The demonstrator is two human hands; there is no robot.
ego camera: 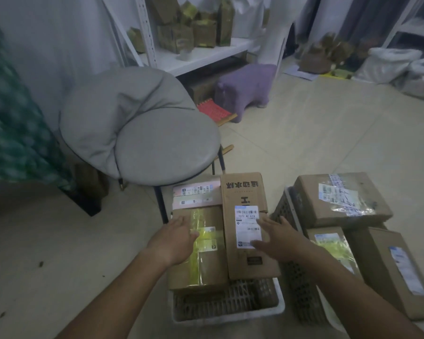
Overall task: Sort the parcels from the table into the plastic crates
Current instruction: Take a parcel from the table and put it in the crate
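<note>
Left hand (175, 237): flat, fingers straight and close together, lying on the box with yellow tape (201, 248). It holds nothing.
Right hand (279, 242): flat, fingers straight and a little apart, with the thumb out to the side. It lies on the right edge of the tall box (247, 223), by the white label (247, 226). It holds nothing.
Boxes in the near crate: the box with yellow tape and the tall box lie side by side, touching, on top of the white crate (230, 311). Two pale pink boxes (196, 195) sit just behind the taped box.
White crate: on the floor, right in front of the person. Its near wall has small holes.
Second crate (296, 277): dark, just to the right of the white one. Brown boxes fill it, and a big box (340, 199) with a torn label lies on top at the far end.
Chair (142, 140): grey and round, just behind the white crate.
Shelf (201, 55): white, far back, with more brown boxes on it.
Purple stool (245, 89): on the floor near the shelf.
</note>
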